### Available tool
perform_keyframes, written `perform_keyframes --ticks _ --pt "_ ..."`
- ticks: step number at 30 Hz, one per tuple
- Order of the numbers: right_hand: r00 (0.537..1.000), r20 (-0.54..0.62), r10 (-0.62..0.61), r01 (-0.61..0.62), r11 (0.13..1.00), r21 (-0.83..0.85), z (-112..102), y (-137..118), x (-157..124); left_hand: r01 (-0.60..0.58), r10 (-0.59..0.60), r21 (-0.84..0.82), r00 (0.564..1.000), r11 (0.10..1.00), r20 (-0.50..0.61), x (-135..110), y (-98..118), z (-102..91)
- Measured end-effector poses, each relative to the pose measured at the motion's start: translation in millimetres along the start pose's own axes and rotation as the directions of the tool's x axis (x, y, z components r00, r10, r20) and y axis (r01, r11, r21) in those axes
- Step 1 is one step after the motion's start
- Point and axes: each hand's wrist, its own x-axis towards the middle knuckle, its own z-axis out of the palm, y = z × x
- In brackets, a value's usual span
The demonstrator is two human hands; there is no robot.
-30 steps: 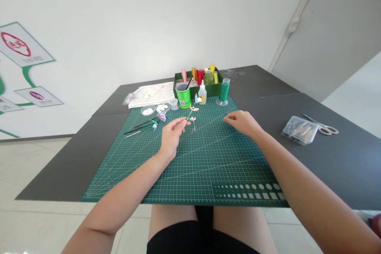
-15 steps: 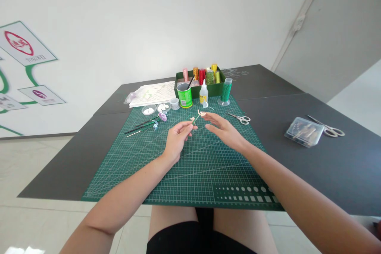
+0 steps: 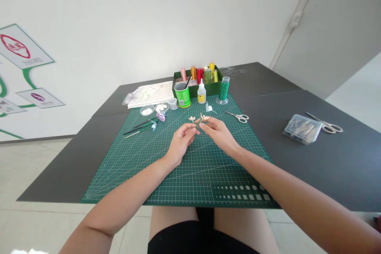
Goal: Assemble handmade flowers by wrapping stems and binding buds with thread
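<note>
Above the green cutting mat [image 3: 190, 174], my left hand [image 3: 181, 143] pinches a thin green flower stem [image 3: 199, 122] between thumb and fingertips. My right hand [image 3: 220, 135] has its thumb and fingers closed on the same stem, just below the bloom. A small pale flower [image 3: 204, 117] sits at the stem's top, partly against my right fingers. Another little cream-pink flower [image 3: 192, 119] stands up beside my left fingertips; where it joins is hidden. Beyond the hands lies a small white and pale-blue piece [image 3: 209, 107].
Behind stand a green can [image 3: 183, 97], a glue bottle [image 3: 201, 93], a green thread spool [image 3: 223, 90] and a box [image 3: 212, 88] of threads. Left are a purple flower [image 3: 161, 116] and dishes [image 3: 147, 110]. Right lie scissors [image 3: 241, 118], a clear case [image 3: 303, 129] and more scissors [image 3: 330, 127].
My right hand, spread apart from the stem before, has come in and closed its thumb and fingers on it. The stem and flowers have turned slightly. The view has shifted a little.
</note>
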Motion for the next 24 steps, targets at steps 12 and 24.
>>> perform_keyframes --ticks 12,24 --pt "0.997 -0.008 -0.08 0.08 0.996 0.039 -1.6 -5.7 -1.4 0.085 -0.085 -0.007 0.996 0.996 0.035 -1.3 0.5 0.0" --pt "0.992 -0.019 -0.124 0.114 0.953 -0.282 -3.6 -2.0 -2.4 0.009 -0.006 0.122 1.0 0.992 -0.029 2.3 -1.9 -2.4"
